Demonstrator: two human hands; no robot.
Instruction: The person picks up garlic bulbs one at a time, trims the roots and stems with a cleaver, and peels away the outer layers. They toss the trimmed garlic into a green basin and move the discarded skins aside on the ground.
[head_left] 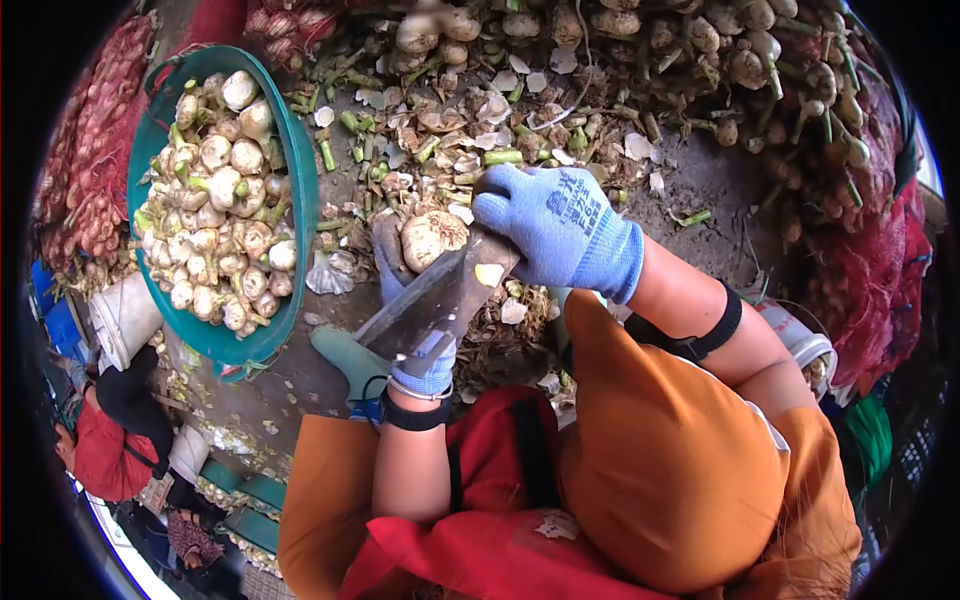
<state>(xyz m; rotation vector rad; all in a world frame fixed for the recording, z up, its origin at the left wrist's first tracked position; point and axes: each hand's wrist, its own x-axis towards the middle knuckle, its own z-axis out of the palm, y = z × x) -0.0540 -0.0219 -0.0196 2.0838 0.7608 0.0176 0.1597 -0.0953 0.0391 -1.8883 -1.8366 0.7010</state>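
My right hand (pixel 545 215), in a blue work glove, is closed around a broad dark cleaver (pixel 430 295) whose blade slants down to the left. A pale scrap sticks to the metal near my fingers. Behind the blade, my gloved left hand (pixel 430 368) grips a garlic bulb (pixel 433 240); its fingers show along the bulb's left side, while the palm is hidden by the cleaver. The bulb's round base faces up, close to the blade's upper edge. Cut stalks and papery skins (pixel 440 140) litter the ground beyond both hands.
A green basin (pixel 305 200) heaped with trimmed garlic stands at the left. Untrimmed garlic with stalks (pixel 700 40) is piled at the back right, beside red mesh sacks (pixel 880 270). A white bucket (pixel 800 340) sits near my right elbow. Another person (pixel 115 450) is at the lower left.
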